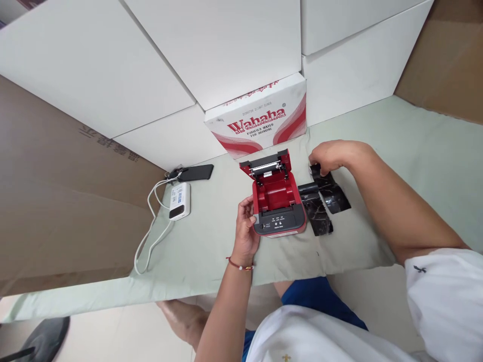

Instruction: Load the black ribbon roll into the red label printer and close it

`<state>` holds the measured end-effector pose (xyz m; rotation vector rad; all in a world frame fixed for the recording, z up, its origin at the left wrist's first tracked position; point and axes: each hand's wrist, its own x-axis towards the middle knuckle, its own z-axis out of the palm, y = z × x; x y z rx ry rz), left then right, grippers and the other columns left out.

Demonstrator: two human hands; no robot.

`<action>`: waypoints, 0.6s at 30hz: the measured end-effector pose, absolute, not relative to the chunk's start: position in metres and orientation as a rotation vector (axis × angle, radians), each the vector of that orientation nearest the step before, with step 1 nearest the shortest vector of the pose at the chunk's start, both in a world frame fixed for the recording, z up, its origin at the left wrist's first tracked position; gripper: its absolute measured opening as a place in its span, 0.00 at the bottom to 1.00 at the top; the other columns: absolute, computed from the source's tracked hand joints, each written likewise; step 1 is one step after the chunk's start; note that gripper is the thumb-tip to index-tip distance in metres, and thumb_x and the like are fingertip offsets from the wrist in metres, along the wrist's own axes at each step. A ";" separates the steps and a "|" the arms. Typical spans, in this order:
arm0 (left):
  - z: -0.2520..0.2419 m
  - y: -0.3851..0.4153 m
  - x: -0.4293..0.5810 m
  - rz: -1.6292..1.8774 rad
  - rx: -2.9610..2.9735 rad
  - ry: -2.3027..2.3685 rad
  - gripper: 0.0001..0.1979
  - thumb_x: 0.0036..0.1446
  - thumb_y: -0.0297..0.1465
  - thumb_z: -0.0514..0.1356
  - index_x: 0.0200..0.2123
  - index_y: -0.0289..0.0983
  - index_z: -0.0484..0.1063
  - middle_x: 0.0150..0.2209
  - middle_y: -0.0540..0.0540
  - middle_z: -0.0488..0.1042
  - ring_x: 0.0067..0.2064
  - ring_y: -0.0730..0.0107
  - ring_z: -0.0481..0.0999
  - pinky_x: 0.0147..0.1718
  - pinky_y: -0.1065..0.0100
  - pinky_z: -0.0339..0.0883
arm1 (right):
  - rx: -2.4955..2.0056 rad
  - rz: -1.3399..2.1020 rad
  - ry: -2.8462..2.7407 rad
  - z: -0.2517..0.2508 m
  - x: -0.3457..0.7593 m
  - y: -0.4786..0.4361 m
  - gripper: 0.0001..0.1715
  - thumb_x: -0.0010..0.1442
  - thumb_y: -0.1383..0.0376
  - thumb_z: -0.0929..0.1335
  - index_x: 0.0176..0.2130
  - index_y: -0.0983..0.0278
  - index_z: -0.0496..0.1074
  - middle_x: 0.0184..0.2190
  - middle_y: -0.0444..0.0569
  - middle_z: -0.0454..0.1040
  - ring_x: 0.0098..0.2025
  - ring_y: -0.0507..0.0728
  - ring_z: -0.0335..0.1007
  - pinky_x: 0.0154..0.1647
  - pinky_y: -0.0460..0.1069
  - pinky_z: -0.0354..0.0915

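A small red and black label printer [279, 221] lies on the green cloth with its lid [266, 166] raised and a bare red bay inside. My left hand [247, 226] grips its left side, thumb on top by the front panel and fingers around the edge. To the right of the printer, my right hand [334, 157] is closed on the upper end of a glossy black roll [334, 196], whose loose tail stretches toward me. Beside it, close to the printer, rests a second black roll [319, 213], also partly unrolled. My right fingertips are partly hidden.
A white and red Wahaha carton [260, 120] stands behind the printer, against white boxes [151, 60]. On the left are a white power bank [180, 201] with a white cable [149, 241] and a black phone [196, 172]. Cardboard [68, 201] walls the left side.
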<state>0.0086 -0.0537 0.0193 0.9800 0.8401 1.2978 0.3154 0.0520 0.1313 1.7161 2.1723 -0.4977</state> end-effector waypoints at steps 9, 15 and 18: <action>0.020 -0.054 0.008 1.281 0.995 0.838 0.30 0.50 0.47 0.75 0.54 0.45 0.76 0.56 0.45 0.75 0.58 0.58 0.74 0.54 0.63 0.71 | 1.506 -0.768 2.156 0.147 0.327 0.041 0.19 0.55 0.67 0.76 0.48 0.63 0.81 0.43 0.50 0.81 0.41 0.59 0.74 0.40 0.51 0.62; 0.019 -0.054 0.009 1.305 0.986 0.833 0.27 0.50 0.44 0.74 0.53 0.45 0.78 0.57 0.45 0.76 0.57 0.58 0.75 0.54 0.63 0.72 | 1.249 -0.774 2.641 0.207 0.327 -0.010 0.21 0.67 0.59 0.71 0.58 0.59 0.79 0.35 0.43 0.81 0.35 0.53 0.72 0.40 0.50 0.60; 0.019 -0.054 0.009 1.309 0.986 0.830 0.27 0.50 0.44 0.74 0.53 0.44 0.78 0.57 0.45 0.75 0.57 0.59 0.75 0.54 0.64 0.72 | 1.180 -0.700 2.872 0.210 0.292 -0.021 0.22 0.70 0.61 0.69 0.60 0.60 0.78 0.39 0.46 0.83 0.37 0.55 0.75 0.39 0.50 0.61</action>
